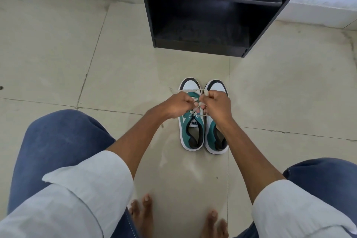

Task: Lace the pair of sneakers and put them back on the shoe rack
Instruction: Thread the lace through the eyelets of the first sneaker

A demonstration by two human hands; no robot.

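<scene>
1. Two green and white sneakers (203, 121) stand side by side on the tiled floor (116, 67), toes toward the black shoe rack (212, 11).
2. The left hand (176, 104) is closed, pinching the pale lace (195, 91) over the left sneaker.
3. The right hand (216, 105) is closed, gripping the same lace, knuckles nearly touching the left.

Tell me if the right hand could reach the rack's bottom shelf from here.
Probably yes, once it lets go. The right hand is pinching the lace over the sneakers. The floor between them and the rack looks bare, and the bottom shelf looks unoccupied.
</scene>
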